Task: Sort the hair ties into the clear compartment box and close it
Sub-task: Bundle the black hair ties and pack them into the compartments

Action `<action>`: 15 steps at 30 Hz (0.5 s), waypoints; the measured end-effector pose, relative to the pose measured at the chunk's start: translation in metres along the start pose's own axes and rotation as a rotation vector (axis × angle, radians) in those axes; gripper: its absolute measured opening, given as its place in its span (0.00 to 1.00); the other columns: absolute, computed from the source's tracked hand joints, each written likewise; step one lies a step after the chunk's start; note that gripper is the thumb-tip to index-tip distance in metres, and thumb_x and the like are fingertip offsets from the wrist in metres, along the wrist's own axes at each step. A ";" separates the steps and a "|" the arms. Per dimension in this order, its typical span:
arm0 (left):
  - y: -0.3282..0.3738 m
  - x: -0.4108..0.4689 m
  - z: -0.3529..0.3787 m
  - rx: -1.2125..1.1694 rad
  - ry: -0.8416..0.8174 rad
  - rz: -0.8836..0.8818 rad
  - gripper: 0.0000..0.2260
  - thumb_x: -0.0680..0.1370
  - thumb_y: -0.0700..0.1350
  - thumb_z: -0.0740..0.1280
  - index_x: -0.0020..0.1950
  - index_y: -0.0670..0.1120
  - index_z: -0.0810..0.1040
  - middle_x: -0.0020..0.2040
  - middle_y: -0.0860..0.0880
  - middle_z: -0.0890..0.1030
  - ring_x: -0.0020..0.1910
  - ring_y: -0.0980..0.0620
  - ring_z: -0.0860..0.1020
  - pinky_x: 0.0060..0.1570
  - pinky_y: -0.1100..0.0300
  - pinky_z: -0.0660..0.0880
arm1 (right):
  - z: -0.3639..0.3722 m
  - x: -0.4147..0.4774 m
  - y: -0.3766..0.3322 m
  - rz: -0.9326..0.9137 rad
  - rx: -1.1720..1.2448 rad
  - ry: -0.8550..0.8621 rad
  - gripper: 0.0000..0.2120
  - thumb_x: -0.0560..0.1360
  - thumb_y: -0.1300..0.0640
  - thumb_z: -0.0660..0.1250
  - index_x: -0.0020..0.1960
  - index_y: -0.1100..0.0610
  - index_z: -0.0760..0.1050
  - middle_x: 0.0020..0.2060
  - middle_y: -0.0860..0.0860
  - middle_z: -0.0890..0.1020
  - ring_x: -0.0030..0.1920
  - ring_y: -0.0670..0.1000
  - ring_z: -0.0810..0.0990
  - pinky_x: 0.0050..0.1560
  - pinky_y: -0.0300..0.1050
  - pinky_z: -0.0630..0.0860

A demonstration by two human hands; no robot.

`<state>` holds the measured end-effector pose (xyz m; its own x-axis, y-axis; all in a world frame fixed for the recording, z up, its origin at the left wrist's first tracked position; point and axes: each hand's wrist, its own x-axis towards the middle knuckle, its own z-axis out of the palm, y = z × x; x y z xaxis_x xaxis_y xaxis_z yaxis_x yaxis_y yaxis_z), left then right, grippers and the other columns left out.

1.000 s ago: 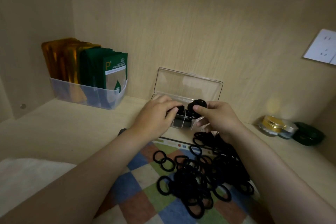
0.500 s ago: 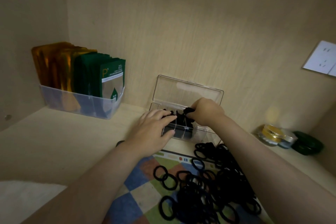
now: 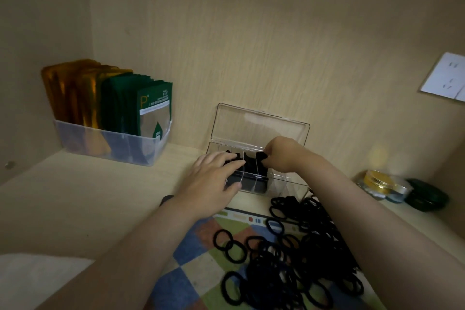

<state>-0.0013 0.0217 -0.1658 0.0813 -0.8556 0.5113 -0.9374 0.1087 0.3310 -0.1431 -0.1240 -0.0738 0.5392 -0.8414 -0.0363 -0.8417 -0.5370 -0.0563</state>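
With the left hand [image 3: 214, 178], presses straight fingers flat across the left end of the clear compartment box [image 3: 276, 185], thumb against its front wall. With the right hand [image 3: 284, 156], pinches a black hair tie [image 3: 263, 157] in curled fingertips just above the middle compartments, which are already dark with ties. Behind both hands, the lid [image 3: 259, 126] upright against the wooden back wall. Just in front of the box, on a checkered mat [image 3: 191, 246], a loose heap of hair ties [image 3: 289, 259]. Far left, a clear bin [image 3: 113, 148] of gold and green packets; far right, a gold-lidded jar [image 3: 377, 178] beside a dark green jar [image 3: 425, 196].
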 end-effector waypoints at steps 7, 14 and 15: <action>0.002 0.000 -0.001 0.011 -0.022 -0.009 0.24 0.81 0.57 0.61 0.77 0.59 0.63 0.77 0.59 0.62 0.76 0.57 0.56 0.75 0.59 0.46 | 0.006 -0.033 0.004 -0.160 0.063 0.122 0.17 0.77 0.63 0.60 0.59 0.52 0.82 0.59 0.51 0.83 0.60 0.53 0.79 0.60 0.42 0.74; 0.005 -0.003 -0.005 0.000 -0.043 -0.007 0.24 0.82 0.57 0.60 0.78 0.59 0.62 0.77 0.58 0.62 0.77 0.56 0.54 0.75 0.58 0.46 | 0.015 -0.043 0.000 -0.197 -0.124 0.053 0.15 0.77 0.56 0.55 0.33 0.47 0.70 0.42 0.52 0.80 0.57 0.55 0.72 0.60 0.52 0.66; 0.006 -0.004 -0.006 -0.010 -0.040 -0.008 0.24 0.82 0.56 0.61 0.78 0.58 0.62 0.77 0.58 0.62 0.77 0.56 0.54 0.75 0.58 0.46 | 0.014 -0.045 0.001 -0.189 -0.082 0.036 0.15 0.77 0.57 0.56 0.38 0.47 0.77 0.46 0.52 0.82 0.59 0.56 0.73 0.61 0.51 0.67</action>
<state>-0.0049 0.0287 -0.1607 0.0752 -0.8761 0.4763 -0.9332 0.1066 0.3433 -0.1672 -0.0860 -0.0859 0.6878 -0.7259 0.0033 -0.7258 -0.6876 0.0231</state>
